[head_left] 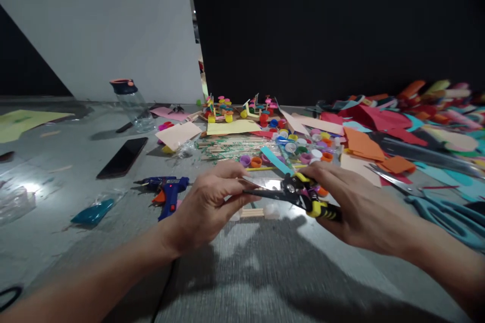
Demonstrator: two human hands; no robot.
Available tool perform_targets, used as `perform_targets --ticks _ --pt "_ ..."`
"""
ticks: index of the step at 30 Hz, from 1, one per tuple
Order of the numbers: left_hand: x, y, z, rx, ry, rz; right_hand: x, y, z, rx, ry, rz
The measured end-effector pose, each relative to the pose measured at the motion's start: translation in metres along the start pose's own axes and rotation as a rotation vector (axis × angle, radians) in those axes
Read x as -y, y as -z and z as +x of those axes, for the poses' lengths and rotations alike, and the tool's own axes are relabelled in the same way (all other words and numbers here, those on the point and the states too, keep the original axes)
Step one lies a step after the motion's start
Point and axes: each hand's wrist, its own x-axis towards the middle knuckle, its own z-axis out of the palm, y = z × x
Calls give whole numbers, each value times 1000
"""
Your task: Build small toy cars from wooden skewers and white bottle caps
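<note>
My right hand (352,202) is closed around the yellow-and-black handles of a pair of pliers (290,189). Their dark jaws are spread apart and point left. At the jaw tips, my left hand (215,202) is closed in a pinch with thumb and fingers together. Whatever sits between those fingers is too small or hidden to make out. Below the pliers, several short wooden sticks (252,213) lie side by side on the grey table (235,282). A blue hot glue gun (170,194) lies just left of my left hand.
Behind my hands lie many thin sticks (235,147) and coloured bottle caps (305,158). Small colourful models (223,108) stand farther back. Scissors (447,212) and orange paper (364,144) are on the right. A phone (123,158) and water bottle (134,106) are at left.
</note>
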Motion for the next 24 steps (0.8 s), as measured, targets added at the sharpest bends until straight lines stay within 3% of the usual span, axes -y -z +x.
perform_targets --ticks 24 --pt "-10 0 5 86 22 -127 -1 6 -13 14 -15 -26"
